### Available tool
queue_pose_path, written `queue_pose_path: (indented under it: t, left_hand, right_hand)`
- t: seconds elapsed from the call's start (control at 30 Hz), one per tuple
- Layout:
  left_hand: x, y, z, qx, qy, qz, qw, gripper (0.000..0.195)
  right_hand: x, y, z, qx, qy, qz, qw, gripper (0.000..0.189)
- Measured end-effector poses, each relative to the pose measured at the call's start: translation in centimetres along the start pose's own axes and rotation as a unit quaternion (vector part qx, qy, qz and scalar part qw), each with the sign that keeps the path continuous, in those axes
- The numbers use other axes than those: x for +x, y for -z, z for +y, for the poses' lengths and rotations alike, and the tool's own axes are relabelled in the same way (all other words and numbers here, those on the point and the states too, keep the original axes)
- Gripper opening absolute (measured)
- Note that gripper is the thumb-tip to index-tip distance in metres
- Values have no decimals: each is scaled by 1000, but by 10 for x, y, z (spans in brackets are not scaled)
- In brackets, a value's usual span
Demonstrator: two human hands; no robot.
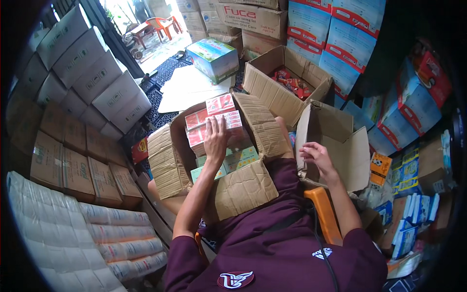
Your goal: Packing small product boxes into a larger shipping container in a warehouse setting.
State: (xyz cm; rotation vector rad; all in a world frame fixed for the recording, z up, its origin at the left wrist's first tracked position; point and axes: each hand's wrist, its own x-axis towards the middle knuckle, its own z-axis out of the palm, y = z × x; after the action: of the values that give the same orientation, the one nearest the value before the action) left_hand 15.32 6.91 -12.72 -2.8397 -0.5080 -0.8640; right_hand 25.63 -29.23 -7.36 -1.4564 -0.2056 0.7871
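Note:
An open cardboard box [240, 189] with its flaps folded out stands between my legs. Several shrink-wrapped packs of small red and white boxes [220, 103] are stacked inside it, above green and white packs [240, 159]. My left hand [216, 137] lies with its fingers over the top of one red and white pack [233, 120]; whether it grips the pack or only rests on it is hard to see. To the right, my right hand [316, 156] is raised with bent fingers and holds nothing. It hovers by the near wall of another open cardboard box [344, 160].
A third open carton [288, 76] holds red packets [292, 82]. White cartons [87, 69] and brown cartons [76, 164] rise on the left, above wrapped rolls [124, 233]. Blue and red cartons [350, 47] are stacked at the right. An orange chair armrest [324, 215] is beside my right arm.

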Motion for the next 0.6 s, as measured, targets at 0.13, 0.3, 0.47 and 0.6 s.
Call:
queue_pose_path:
  t: [0.13,0.3,0.47,0.6]
  left_hand:
    - [4,-10,-9,18,86,-3,996,73]
    - [-4,0,-13,-68,68,-7,995,79]
    - [-18,4,-29,-197,30,27,980,78]
    - [-10,3,-12,31,19,39,999,57]
  right_hand:
    - [42,19,51,-192,137,204,950,36]
    - [51,29,103,-353,128,170,911,67]
    - [24,1,57,-406,-1,30,913,89]
    - [28,1,57,-204,-8,-19,979,76]
